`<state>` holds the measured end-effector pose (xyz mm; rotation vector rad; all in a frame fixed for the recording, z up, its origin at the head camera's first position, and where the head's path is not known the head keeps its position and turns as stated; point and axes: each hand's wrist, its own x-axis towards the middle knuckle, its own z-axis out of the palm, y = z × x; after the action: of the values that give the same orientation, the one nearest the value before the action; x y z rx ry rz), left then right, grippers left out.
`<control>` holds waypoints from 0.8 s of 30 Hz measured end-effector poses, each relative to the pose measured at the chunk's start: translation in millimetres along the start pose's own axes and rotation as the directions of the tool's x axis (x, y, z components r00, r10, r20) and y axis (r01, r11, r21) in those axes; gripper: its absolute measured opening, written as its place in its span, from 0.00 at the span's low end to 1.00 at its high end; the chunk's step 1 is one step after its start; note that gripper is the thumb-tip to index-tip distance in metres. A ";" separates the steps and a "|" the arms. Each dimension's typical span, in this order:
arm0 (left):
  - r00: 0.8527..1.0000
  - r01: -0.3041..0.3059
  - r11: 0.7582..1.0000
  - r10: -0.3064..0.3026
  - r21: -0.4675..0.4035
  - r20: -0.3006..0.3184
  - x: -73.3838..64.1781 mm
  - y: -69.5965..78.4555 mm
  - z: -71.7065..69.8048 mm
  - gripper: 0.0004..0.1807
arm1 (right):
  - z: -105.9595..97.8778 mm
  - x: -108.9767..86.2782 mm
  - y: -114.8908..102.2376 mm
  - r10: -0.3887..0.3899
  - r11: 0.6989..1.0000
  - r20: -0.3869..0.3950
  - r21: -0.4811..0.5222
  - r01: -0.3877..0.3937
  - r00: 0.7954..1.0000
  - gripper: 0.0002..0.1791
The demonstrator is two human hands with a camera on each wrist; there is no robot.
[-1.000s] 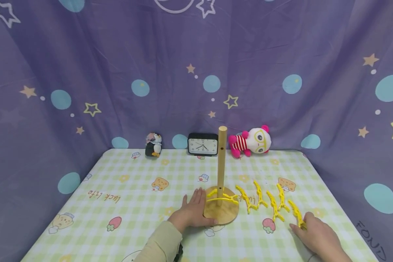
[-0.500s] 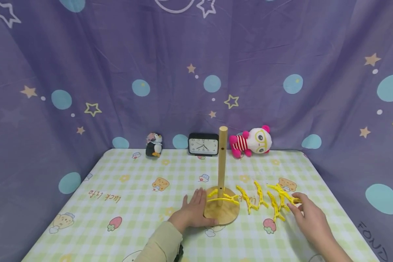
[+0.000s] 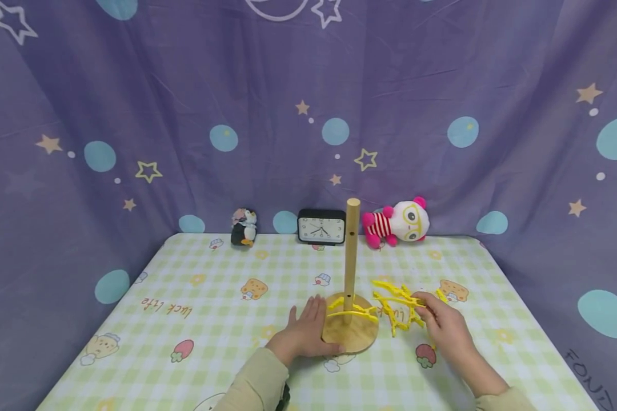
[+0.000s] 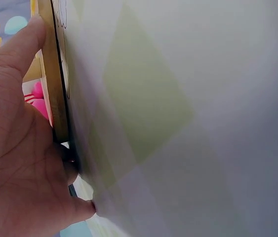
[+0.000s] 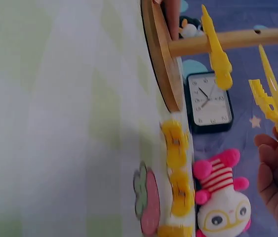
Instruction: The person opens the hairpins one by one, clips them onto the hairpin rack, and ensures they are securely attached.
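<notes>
My left hand (image 3: 304,332) rests at the left side of the round wooden base (image 3: 357,339), fingers stretched out and thumb at its front edge. An upright wooden post (image 3: 349,257) rises from this base. A yellow hair clip (image 5: 218,57) sits across the lower post. With its thumb and fingers, my right hand (image 3: 446,326) pinches another yellow hair clip (image 5: 271,94) by its handle end, its jaws spread apart and pointing toward the post. Below it, several loose yellow clips (image 3: 388,314) lie on the table, partly hidden by the right hand.
Along the back of the table are a penguin figure (image 3: 244,227), a black desk clock (image 3: 321,227) and a pink-and-white plush panda (image 3: 397,222). A green checked cloth (image 3: 211,342) covers the table. A purple curtain (image 3: 267,74) hangs behind.
My right hand has lifted the rightmost clip from the table and carried it left, over the other loose clips toward the post. The left hand stays at the base.
</notes>
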<state>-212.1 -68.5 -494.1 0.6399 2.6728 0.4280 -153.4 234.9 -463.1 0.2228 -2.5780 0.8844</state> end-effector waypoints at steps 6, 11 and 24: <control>1.000 -0.001 1.000 0.001 0.010 0.011 -4.1 4.6 -6.5 0.64 | 24.4 9.5 -14.9 -0.109 0.993 -0.006 0.035 0.109 0.994 0.14; 1.000 0.013 1.000 -0.013 0.016 0.007 -9.7 11.9 -11.8 0.63 | 43.1 17.3 -25.1 -0.192 0.981 0.021 0.042 0.191 0.981 0.13; 1.000 0.015 0.999 -0.015 0.048 -0.003 -9.7 12.6 -12.5 0.62 | 56.4 22.5 -30.5 -0.124 0.986 0.219 0.138 0.095 0.968 0.12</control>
<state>-204.3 -65.0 -475.7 0.6328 2.6954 0.3621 -183.6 175.8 -477.1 0.5267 -2.6864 1.0352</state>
